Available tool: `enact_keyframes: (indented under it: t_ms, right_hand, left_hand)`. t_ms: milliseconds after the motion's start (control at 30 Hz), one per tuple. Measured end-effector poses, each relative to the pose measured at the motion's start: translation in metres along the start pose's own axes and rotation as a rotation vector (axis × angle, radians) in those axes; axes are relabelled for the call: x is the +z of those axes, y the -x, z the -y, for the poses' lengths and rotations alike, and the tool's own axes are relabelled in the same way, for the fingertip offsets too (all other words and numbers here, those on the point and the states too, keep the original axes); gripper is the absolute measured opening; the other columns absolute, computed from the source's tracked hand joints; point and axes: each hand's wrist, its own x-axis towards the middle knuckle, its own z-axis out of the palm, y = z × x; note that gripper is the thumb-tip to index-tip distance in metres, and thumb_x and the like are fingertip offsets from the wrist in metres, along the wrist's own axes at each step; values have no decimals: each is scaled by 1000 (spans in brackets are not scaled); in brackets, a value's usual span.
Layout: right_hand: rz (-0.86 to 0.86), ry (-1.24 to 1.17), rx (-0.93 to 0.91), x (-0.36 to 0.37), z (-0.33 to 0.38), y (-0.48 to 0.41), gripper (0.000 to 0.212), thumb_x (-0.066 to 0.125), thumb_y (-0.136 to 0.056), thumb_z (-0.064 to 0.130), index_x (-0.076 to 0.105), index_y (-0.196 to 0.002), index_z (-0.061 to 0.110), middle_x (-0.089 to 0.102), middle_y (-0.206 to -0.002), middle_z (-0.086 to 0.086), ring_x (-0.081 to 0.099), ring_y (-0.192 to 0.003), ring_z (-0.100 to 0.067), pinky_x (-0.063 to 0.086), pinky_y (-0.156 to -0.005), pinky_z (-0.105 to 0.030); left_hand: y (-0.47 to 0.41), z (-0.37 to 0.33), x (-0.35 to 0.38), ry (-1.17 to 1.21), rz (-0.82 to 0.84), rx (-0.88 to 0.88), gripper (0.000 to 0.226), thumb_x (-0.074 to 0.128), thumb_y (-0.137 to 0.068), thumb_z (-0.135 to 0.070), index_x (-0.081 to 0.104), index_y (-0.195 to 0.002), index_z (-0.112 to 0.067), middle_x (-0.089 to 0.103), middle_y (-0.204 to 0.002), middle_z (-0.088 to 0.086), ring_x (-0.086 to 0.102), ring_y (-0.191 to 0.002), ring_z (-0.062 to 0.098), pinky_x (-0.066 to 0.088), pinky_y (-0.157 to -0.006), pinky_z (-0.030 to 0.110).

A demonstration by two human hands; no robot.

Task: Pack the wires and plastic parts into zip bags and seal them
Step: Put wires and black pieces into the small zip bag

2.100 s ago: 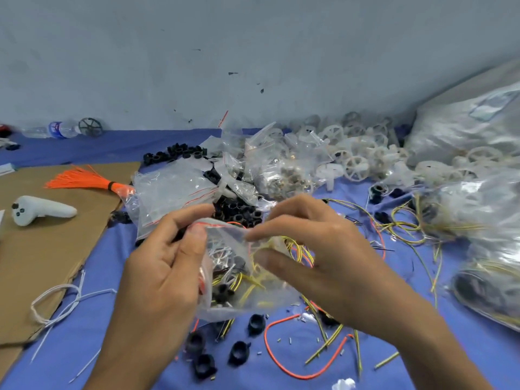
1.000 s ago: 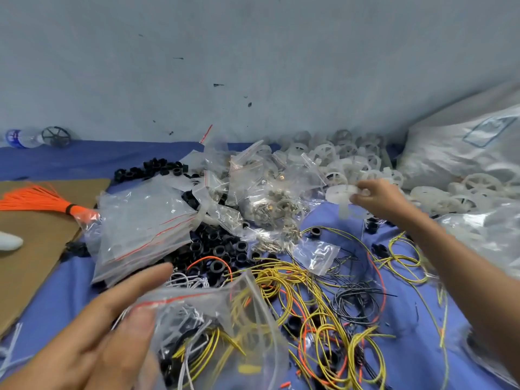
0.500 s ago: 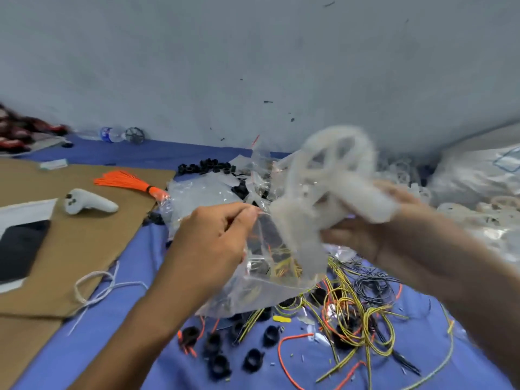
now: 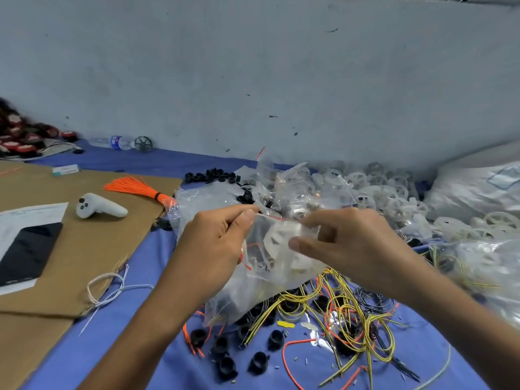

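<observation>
Head view: my left hand [image 4: 216, 243] and right hand [image 4: 349, 243] both pinch zip bag [image 4: 253, 294] mouth, white plastic part [image 4: 284, 240] inside; water bottle [image 4: 115, 142] label unreadable.

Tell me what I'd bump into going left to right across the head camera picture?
paper → controller → left hand → bag → right hand → sack
</observation>
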Motion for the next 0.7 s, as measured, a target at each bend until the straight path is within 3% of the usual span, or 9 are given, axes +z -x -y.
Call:
enact_keyframes:
  t_ms: [67, 167, 233, 367, 433, 500, 533, 600, 700]
  right_hand:
    - [32, -136, 20, 6, 6, 4, 32, 69, -82, 55, 64, -111, 42, 69, -76, 19, 62, -65, -2, 49, -60, -26]
    - [94, -492, -36, 10, 9, 6, 20, 71, -89, 34, 64, -108, 38, 73, -86, 9, 64, -64, -8, 49, -51, -26]
    - [-31, -441, -63, 10, -6, -1, 10, 69, -92, 31, 68, -101, 36, 73, -82, 8, 63, -62, -12, 49, -48, -29]
    - [-236, -246, 116, 10, -68, -35, 8, 68, -91, 29, 71, -98, 30, 71, -80, 9, 64, -63, -6, 53, -56, -31]
    - [-235, -140, 226, 16, -105, -55, 13, 66, -93, 27, 72, -104, 25, 73, -94, 7, 64, -69, -6, 56, -67, -36]
    - [-176, -69, 287, 24, -139, -76, 17, 65, -94, 26, 73, -109, 23, 73, -108, 0, 61, -73, -3, 49, -72, -30]
    - [-156, -29, 304, 28, -154, -88, 18, 64, -94, 25, 73, -110, 23, 70, -117, -3, 63, -80, -7, 45, -76, -28]
    - [-158, 40, 342, 32, -179, -114, 21, 63, -93, 22, 74, -112, 22, 58, -138, -10, 59, -116, -22, 41, -87, -31]
    - [-162, 90, 405, 36, -201, -155, 28, 60, -93, 16, 73, -117, 20, 44, -148, -24, 29, -147, -26, 36, -103, -30]
  left_hand:
    - [2, 3, 0, 8, 16, 2, 25, 53, -101, -35, 72, -117, -33, 45, -44, -10, 44, -41, 3, 42, -48, 26]
    - [3, 7, -2, 18, 12, 13, 23, 53, -101, -35, 72, -114, -36, 42, -43, -10, 42, -40, 2, 40, -47, 22]
    - [2, 9, -6, 43, -15, 10, 21, 53, -101, -33, 72, -110, -38, 39, -42, -9, 37, -37, 2, 33, -42, 14]
    - [1, 7, -10, 31, -33, 24, 20, 53, -99, -33, 69, -104, -43, 33, -36, -9, 34, -33, 2, 27, -40, 9]
    - [2, 6, -10, 28, -17, 28, 19, 52, -95, -40, 69, -102, -47, 31, -37, -8, 34, -34, 2, 28, -42, 10]
    - [4, 7, -11, 44, -14, 8, 20, 53, -93, -43, 71, -99, -50, 33, -39, -6, 35, -35, 2, 29, -41, 12]
    - [5, 6, -12, 58, -2, 3, 22, 54, -92, -44, 73, -99, -52, 35, -39, -5, 35, -35, 1, 30, -40, 12]
    - [6, 4, -12, 74, 24, -7, 25, 52, -86, -50, 70, -101, -59, 38, -38, -3, 35, -33, 0, 29, -38, 12]
    - [8, 0, -12, 76, 13, -40, 24, 51, -80, -61, 64, -99, -68, 43, -36, -4, 34, -32, -2, 27, -37, 14]
